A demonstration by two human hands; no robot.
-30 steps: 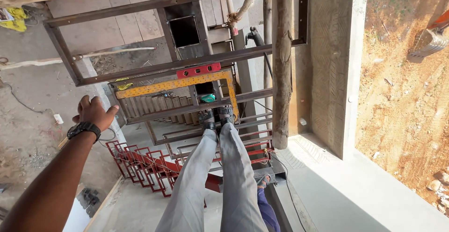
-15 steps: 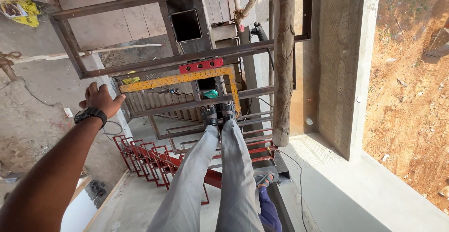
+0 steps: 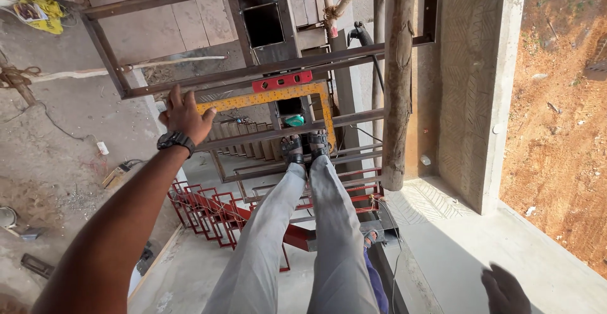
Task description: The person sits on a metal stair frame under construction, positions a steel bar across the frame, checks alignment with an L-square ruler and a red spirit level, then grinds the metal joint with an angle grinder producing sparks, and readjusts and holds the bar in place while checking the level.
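Left hand (image 3: 184, 115) has risen toward the steel bar (image 3: 253, 73) | fingers spread, grasping nothing | bar runs crosswise just beyond fingertips | right hand (image 3: 506, 290) low, well apart, fingers unclear.

L arm: stretching from lower left toward frame centre, wristwatch on.
L hand (image 3: 185, 115): reaching out, fingers spread, holding nothing.
R hand (image 3: 506, 290): showing partly at bottom right, grip unclear.
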